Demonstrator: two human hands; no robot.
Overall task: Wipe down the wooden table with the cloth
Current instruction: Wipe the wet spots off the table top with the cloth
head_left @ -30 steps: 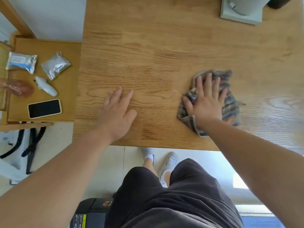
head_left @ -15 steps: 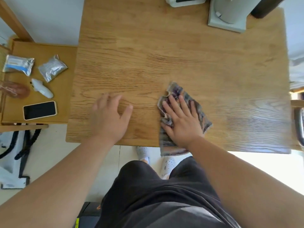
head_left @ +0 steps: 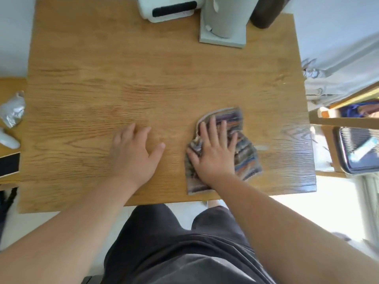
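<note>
The wooden table (head_left: pixel 143 68) fills the view from above. A striped grey, blue and orange cloth (head_left: pixel 246 154) lies crumpled near the table's front edge, right of centre. My right hand (head_left: pixel 213 152) presses flat on the cloth's left half, fingers spread, and hides part of it. To its left, my left hand (head_left: pixel 134 152) rests palm down on bare wood, fingers apart, holding nothing. A damp sheen shows on the wood right of the cloth.
At the table's back edge stand a white appliance (head_left: pixel 168 9), a pale grey device on a square base (head_left: pixel 223 23) and a dark cylinder (head_left: pixel 266 13). A lower side table at the left carries a foil packet (head_left: pixel 13 109), a white bottle (head_left: pixel 8 140) and a phone (head_left: pixel 9 165). A chair (head_left: pixel 356 148) stands at the right.
My right hand slid the cloth left toward my left hand, then back to the right along the front edge. My head has moved, so the view now sits further right and back.
</note>
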